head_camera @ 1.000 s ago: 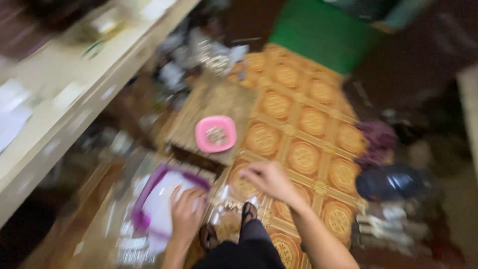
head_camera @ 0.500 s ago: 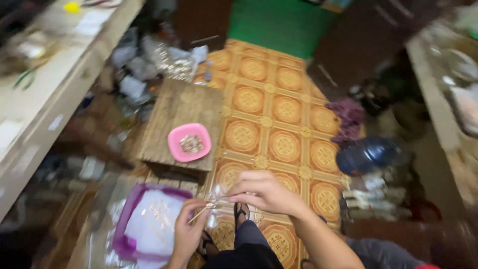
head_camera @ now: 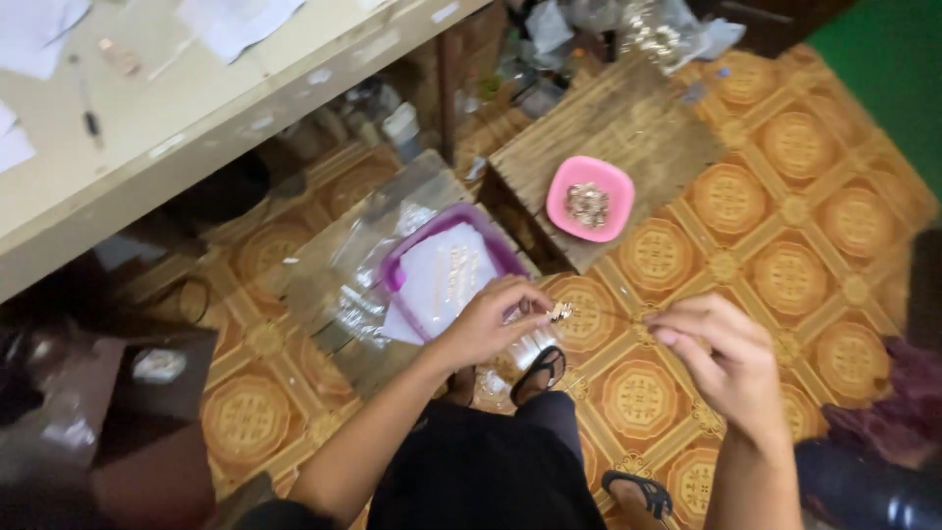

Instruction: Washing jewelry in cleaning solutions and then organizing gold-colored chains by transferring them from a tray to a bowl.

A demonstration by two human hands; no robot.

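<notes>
While the person sits low over the orange patterned tile floor [head_camera: 785, 285], a long pale worktop [head_camera: 167, 108] runs along the upper left with papers scattered on it. Near the middle stands a low weathered wooden stool [head_camera: 628, 132], and on its near edge rests a pink square plastic dish [head_camera: 589, 196] holding a small heap of tiny metallic bits. Just left of it, on a clear plastic sheet, lies a purple-rimmed tray [head_camera: 446, 270] lined with white paper. Black sandals show on the person's feet below the hands.

Both hands hover above the floor, between the tray and the person's knees. The left hand [head_camera: 486, 324] is curled, its thumb and forefinger pinched on a small glittering metal piece [head_camera: 560, 311] that sticks out just past the fingertips toward the right. The right hand [head_camera: 721, 358] sits well apart from it, fingers gathered together at the tips as if nipping something very fine; I cannot make out for certain what is between them, though a faint thread-like line seems to run from the metal piece across to it.
</notes>
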